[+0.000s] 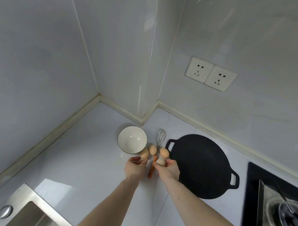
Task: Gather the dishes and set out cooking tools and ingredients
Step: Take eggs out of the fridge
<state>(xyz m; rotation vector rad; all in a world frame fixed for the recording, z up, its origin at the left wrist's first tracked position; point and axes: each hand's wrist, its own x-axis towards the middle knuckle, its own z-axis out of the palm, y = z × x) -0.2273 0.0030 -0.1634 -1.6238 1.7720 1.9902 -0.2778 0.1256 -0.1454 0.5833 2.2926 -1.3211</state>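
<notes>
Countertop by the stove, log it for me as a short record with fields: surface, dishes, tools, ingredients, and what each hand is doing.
surface: white countertop in a tiled corner
dishes: empty white bowl, upright
tools: whisk with orange handle lying flat; black two-handled pan right of it
ingredients: four eggs; three on the counter between bowl and pan
left hand: fingers at the egg nearest the bowl
right hand: holds the fourth egg

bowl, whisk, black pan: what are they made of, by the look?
Bowl: likely glazed ceramic; glossy white with highlights and a dark rim. Whisk: shiny metal wires, probably steel; orange handle, maybe wood or plastic. Pan: matte black, possibly cast iron or nonstick-coated metal; cannot tell which.
</notes>
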